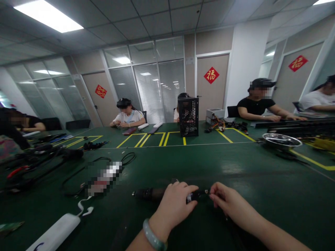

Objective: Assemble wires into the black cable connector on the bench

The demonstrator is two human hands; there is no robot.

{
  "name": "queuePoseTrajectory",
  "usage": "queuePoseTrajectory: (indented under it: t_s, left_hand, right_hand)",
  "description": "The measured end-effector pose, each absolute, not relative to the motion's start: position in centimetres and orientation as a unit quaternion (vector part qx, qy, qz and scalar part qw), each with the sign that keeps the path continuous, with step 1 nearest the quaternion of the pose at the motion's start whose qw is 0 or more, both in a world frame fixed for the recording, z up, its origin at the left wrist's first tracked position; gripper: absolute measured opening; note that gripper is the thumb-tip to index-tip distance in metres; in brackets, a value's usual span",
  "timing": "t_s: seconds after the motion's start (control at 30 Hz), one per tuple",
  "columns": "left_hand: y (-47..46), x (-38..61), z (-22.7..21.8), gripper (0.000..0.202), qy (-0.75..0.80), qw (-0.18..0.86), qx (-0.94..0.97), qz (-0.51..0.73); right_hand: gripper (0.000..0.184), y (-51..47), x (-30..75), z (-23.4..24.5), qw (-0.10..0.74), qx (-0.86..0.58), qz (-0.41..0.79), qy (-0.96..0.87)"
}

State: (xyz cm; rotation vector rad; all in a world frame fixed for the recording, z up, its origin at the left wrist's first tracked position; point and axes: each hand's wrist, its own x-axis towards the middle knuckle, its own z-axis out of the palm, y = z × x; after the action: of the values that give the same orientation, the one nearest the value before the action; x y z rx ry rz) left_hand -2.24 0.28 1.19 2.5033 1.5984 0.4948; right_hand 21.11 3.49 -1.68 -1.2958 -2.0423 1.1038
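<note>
On the green table (264,205), low at centre front, the left hand (174,208) curls closed over a black sleeved cable (154,194), the right hand (227,203) pinches its connector (199,196); it looks light, fairly stiff, best held by the connector body.

Bright, even light is cast by rectangular white ceiling panels (48,15), and pale glare is reflected from the glossy dark-green worktop (230,169). Straight lines are bowed by wide-angle distortion toward the frame edges, shadows are faint, and a blocky mosaic blur (104,177) is laid over one object.
</note>
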Motion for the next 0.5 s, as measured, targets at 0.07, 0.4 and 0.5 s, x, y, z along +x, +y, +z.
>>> queuePoseTrajectory:
  t_s: [0.07,0.4,0.5]
  left_hand:
    - [0.2,-2.0,1.2,0.044,0.533,0.062,0.828,0.164]
    - [-0.1,-0.2,-0.1,0.034,0.543,0.057,0.810,0.214]
    - [0.2,0.3,-0.4,0.024,0.542,0.066,0.807,0.224]
  right_hand:
    - [0.012,2.7,20.6,-1.6,0.234,-0.457,0.436,-0.740]
    - [0.009,2.6,20.1,-2.0,0.235,-0.466,0.427,-0.738]
    - [0.008,2.5,20.4,-1.8,0.231,-0.475,0.394,-0.752]
